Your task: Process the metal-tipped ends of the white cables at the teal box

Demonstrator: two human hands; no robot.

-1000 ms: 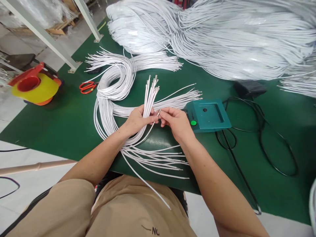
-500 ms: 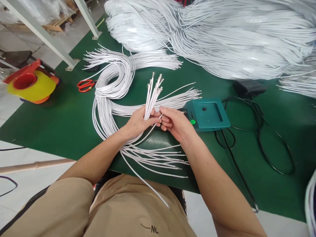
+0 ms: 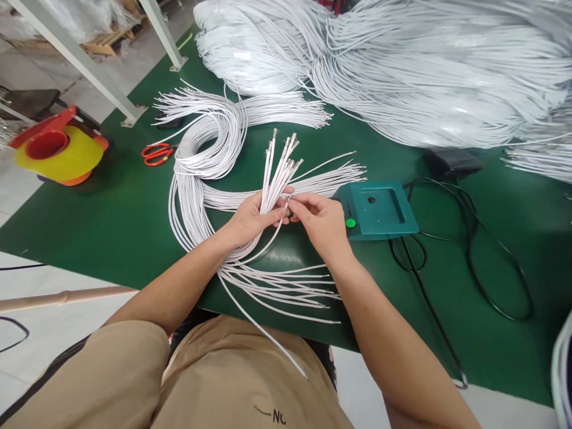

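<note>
Right grip (image 3: pixel 319 221) pinches one wire end (image 3: pixel 287 203); left grip (image 3: pixel 251 219) clasps a wire bundle (image 3: pixel 273 193).
The bundle's metal-tipped ends point far, above the tabletop (image 3: pixel 111 226). Loose wires (image 3: pixel 241 277) lie outside both grips, nearer, spreading right; a sheaf (image 3: pixel 344 176) rests beyond the hands. The work looks partway, though how many ends remain cannot be told.

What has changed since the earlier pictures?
The metal tips of the white wire bundle in the left hand fan out further rightward. The right hand rolled, then pinched the end of one wire again. The red-handled scissors and teal boxy machine stayed put.
</note>
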